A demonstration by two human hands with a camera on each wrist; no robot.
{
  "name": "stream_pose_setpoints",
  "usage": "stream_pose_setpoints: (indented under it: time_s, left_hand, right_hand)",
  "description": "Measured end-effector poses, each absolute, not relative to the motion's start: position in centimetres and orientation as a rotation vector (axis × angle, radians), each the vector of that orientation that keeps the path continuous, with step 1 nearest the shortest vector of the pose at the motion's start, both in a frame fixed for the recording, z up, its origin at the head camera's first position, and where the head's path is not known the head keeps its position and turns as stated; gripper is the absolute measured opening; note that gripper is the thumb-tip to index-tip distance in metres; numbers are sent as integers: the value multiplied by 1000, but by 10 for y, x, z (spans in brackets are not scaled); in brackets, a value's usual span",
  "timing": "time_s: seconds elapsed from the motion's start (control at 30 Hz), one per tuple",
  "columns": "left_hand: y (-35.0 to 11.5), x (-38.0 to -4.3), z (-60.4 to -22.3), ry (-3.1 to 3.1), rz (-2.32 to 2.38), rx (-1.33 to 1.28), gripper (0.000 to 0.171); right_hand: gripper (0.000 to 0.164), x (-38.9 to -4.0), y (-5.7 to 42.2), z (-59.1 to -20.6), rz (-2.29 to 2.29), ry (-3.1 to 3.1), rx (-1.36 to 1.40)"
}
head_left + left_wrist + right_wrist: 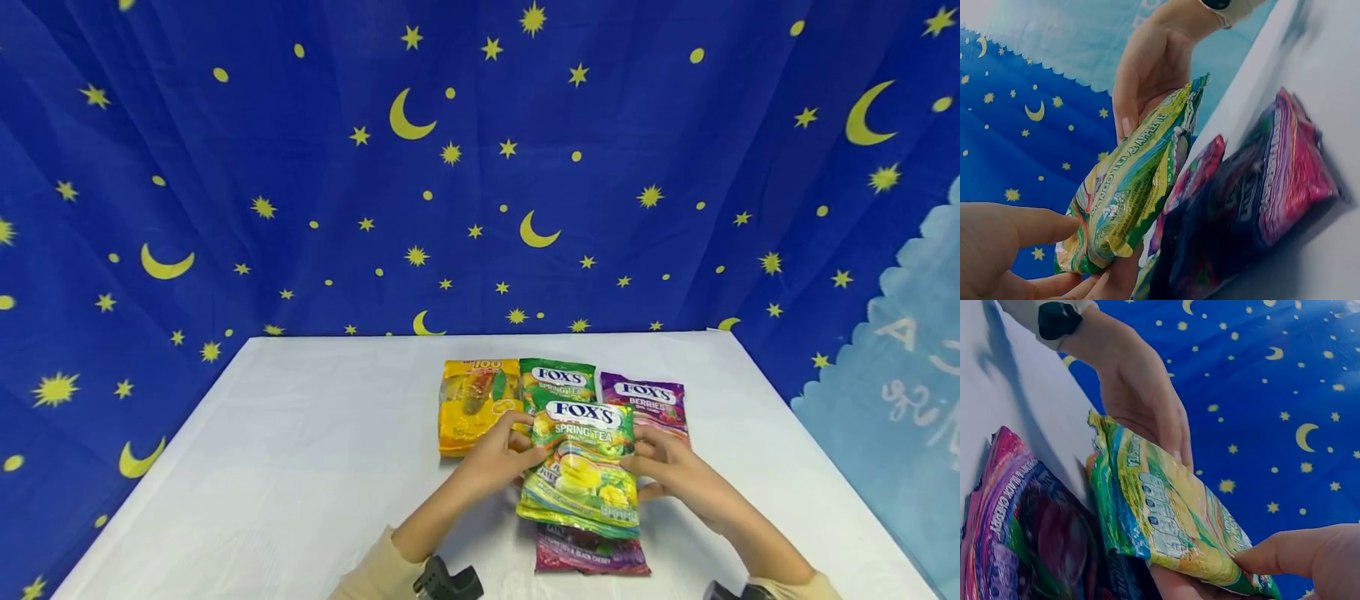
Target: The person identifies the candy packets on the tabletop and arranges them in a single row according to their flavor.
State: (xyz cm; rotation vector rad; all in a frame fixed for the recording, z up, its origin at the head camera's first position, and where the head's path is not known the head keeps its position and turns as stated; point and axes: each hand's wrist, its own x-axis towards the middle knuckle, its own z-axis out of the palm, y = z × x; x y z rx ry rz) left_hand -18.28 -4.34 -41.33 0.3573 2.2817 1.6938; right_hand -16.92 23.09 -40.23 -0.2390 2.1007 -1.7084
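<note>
Both hands grip a green and yellow Fox's Spring Tea candy bag (581, 479) by its two sides. In the head view the left hand (501, 454) pinches the left edge, thumb on the front. On the opposite edge the right hand (670, 468) has its thumb on the front and fingers behind. The wrist views show the bag tilted and raised above a purple and pink candy bag (1288, 169). That lower bag (592, 554) lies flat, with only its bottom part showing in the head view.
Behind the held bag lie a yellow candy bag (465, 417), another green Spring Tea bag (557, 375) and a purple Fox's Berries bag (645, 396). They sit side by side on a white table (300, 467). A blue star-and-moon curtain (337, 183) hangs at the table's far edge.
</note>
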Motion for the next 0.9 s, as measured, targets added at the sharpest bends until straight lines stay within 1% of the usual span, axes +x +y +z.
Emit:
stream_pose_setpoints:
  time_s: [0.2, 0.23, 0.4, 0.67, 0.8, 0.9]
  left_hand:
    - [-59, -186, -413, 2317, 1674, 376, 48]
    - [-62, -186, -413, 2322, 1675, 378, 49]
    - [-77, -188, -409, 2367, 1650, 373, 55]
    - [-102, -191, -400, 2390, 1652, 331, 59]
    - [-110, -193, -397, 2406, 1648, 301, 57]
    - [-116, -194, -395, 2418, 1647, 256, 56]
  right_hand:
    - [73, -171, 214, -404, -1738, 2104, -244]
    - [70, -172, 211, -404, -1743, 2099, -247]
    - [65, -177, 195, -403, -1752, 2099, -283]
    - [75, -185, 169, -403, -1797, 2095, -318]
    - [71, -190, 158, -405, -1819, 2072, -365]
    - [59, -195, 149, -406, -1825, 2056, -431]
